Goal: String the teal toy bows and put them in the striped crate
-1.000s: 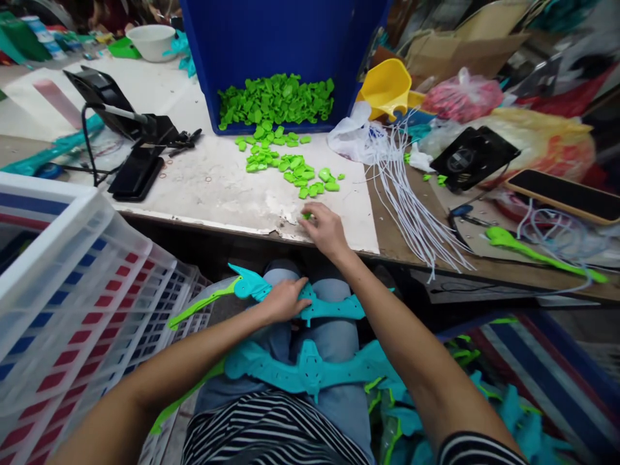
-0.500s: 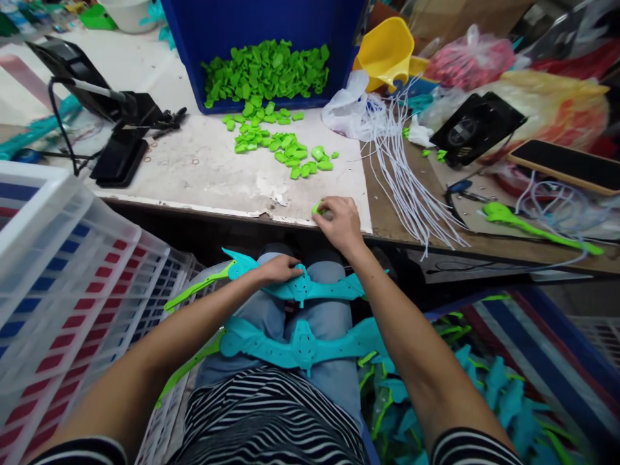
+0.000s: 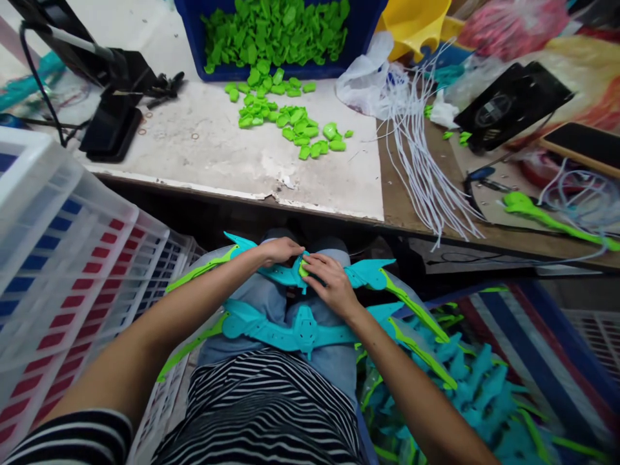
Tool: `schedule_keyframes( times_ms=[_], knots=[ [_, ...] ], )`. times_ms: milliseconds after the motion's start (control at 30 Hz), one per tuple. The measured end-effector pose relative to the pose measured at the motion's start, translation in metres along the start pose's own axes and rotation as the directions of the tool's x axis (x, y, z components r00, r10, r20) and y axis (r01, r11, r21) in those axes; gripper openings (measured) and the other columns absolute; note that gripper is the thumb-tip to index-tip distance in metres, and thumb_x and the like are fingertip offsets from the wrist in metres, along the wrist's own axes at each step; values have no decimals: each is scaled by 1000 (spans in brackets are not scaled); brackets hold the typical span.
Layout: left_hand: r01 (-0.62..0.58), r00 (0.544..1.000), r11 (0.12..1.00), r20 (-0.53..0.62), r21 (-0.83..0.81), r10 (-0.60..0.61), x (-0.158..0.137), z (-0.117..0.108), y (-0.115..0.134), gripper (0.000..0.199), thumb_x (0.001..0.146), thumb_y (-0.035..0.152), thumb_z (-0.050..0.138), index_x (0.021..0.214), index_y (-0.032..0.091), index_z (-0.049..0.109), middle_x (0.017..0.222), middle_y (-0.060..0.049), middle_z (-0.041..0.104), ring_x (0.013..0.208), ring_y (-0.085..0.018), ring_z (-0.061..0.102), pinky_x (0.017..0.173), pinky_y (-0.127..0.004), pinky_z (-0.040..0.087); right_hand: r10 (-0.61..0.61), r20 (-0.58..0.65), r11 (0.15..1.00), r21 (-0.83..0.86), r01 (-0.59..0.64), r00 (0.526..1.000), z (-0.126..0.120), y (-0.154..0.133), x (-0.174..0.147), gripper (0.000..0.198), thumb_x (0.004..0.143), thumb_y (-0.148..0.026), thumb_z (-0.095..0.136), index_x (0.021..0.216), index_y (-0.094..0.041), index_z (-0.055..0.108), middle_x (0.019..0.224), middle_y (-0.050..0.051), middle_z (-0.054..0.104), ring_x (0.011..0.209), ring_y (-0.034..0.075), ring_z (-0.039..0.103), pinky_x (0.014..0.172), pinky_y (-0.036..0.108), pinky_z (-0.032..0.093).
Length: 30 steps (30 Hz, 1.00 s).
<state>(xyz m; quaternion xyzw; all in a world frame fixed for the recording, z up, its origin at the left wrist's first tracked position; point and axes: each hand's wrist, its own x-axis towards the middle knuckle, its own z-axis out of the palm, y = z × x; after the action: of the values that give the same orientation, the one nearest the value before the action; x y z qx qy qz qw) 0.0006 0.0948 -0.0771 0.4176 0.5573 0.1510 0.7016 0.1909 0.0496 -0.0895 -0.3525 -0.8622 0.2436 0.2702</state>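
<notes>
Two turquoise toy bows with lime-green limb ends lie across my lap, one behind the other. On the farther toy bow (image 3: 369,274), my left hand (image 3: 279,250) grips the body just left of its centre, fingers closed. My right hand (image 3: 330,282) pinches a small green plastic piece (image 3: 303,267) against the middle of that bow. Fingers hide most of the piece, and I cannot tell whether it sits in the bow. Closer to my body, the second toy bow (image 3: 271,331) rests untouched, its centre holes showing.
Loose green pieces (image 3: 295,126) lie on the worktable (image 3: 208,165) before a blue bin (image 3: 191,39) full of more. White cords (image 3: 416,155) hang over the table edge. A white plastic crate (image 3: 43,174) stands at left; more bow parts (image 3: 465,381) fill the lower right.
My right hand has come from the table edge down to the farther bow, bringing the green piece to its centre. My left hand stays on that bow. The view has tilted slightly downward.
</notes>
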Motion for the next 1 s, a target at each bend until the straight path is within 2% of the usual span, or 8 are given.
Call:
schedule_keyframes(
  times_ms=[133,300,533,633,700,833,900,1000],
  knots=[
    [-59,997,997,48,52,57,-4,-1,-2,31,75,41,65,86,12,68,63,2,57,59,-9,47,59,-21,39,79,-34,997,18,-78,996,5,-1,0,22,88,-37,55,99,-24,69,123,9,63,115,26,56,95,49,47],
    [-172,985,958,29,227,170,-6,5,-5,35,69,42,68,86,11,67,65,3,56,60,-9,46,53,-19,35,330,-10,942,65,-329,944,8,-5,-2,19,83,-38,62,96,-24,64,112,8,68,105,27,63,89,47,49],
    [-167,967,870,-93,464,236,0,9,-4,37,67,37,66,93,10,69,67,2,59,64,-12,52,55,-21,37,508,123,848,106,-520,853,13,11,10,59,68,-33,73,121,-26,49,89,2,71,81,21,68,71,34,53],
    [-179,962,837,-86,517,259,0,7,-5,36,71,36,64,94,9,70,72,-1,63,67,-15,56,59,-22,41,482,156,874,-14,-486,862,8,10,17,68,68,-36,71,131,-26,47,90,3,70,76,21,67,66,33,52],
    [-214,953,815,-69,539,296,0,7,-6,37,74,33,62,102,9,68,81,-4,68,75,-17,60,66,-24,45,425,167,905,-102,-414,889,-2,6,29,55,71,-38,69,123,-26,56,88,4,71,76,24,67,64,33,52],
    [-242,921,752,-97,614,377,-3,15,-11,45,79,31,61,120,13,58,105,-9,69,95,-22,63,84,-31,48,223,-98,934,-262,-242,970,-40,9,97,25,87,-36,50,99,-26,68,93,7,70,87,25,63,76,38,50],
    [-256,874,702,-151,664,462,-10,23,-12,47,82,32,59,125,15,54,116,-12,64,106,-24,60,92,-36,47,107,-208,905,-386,-181,972,-59,19,145,29,89,-29,44,105,-21,67,106,11,67,99,28,57,85,42,45],
    [-329,741,594,-189,734,644,-35,36,-17,38,87,29,53,121,14,55,125,-14,58,117,-25,53,99,-40,43,47,-167,843,-523,-129,985,-72,40,208,29,84,-23,50,108,-14,64,121,15,60,113,33,45,90,49,38]
  ],
)
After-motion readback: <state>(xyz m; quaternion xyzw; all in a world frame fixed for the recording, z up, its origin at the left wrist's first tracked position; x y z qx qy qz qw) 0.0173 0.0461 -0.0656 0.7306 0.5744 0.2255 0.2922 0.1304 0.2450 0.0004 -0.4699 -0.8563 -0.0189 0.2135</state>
